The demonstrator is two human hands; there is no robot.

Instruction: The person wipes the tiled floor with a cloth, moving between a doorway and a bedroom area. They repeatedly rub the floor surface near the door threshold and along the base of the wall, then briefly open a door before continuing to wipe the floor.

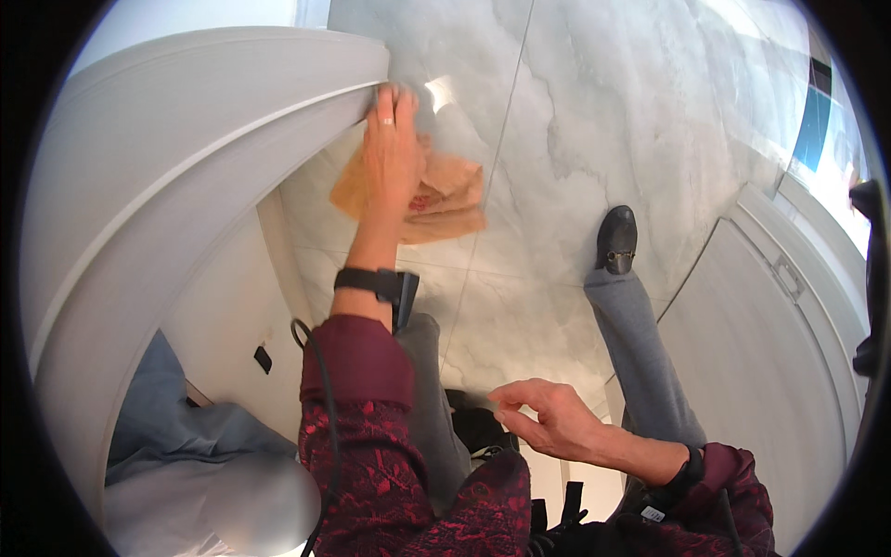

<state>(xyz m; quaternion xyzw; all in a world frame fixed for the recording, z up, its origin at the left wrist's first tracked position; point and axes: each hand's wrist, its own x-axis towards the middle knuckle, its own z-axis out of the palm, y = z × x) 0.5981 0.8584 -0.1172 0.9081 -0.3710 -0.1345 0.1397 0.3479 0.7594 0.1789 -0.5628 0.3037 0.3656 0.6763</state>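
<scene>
My left hand point(395, 157) reaches forward to the free edge of a pale door panel point(209, 150). Its fingers are at that edge, slightly blurred; the thumb is hidden, so a grip cannot be made out. Partly behind this hand, a crumpled brown paper bag point(449, 219) with a red mark appears on or just above the marbled floor point(557, 153). My right hand point(550, 418) hovers low in front of my body. It holds nothing, its thumb and index finger bent with a gap between them.
A panelled pale door or cabinet front point(752, 348) with a recessed plate stands on the right. Blue-grey cloth point(188, 432) lies at lower left beside a blurred patch. A black cable point(327, 390) runs along my left sleeve. My black shoe point(617, 237) rests on the floor.
</scene>
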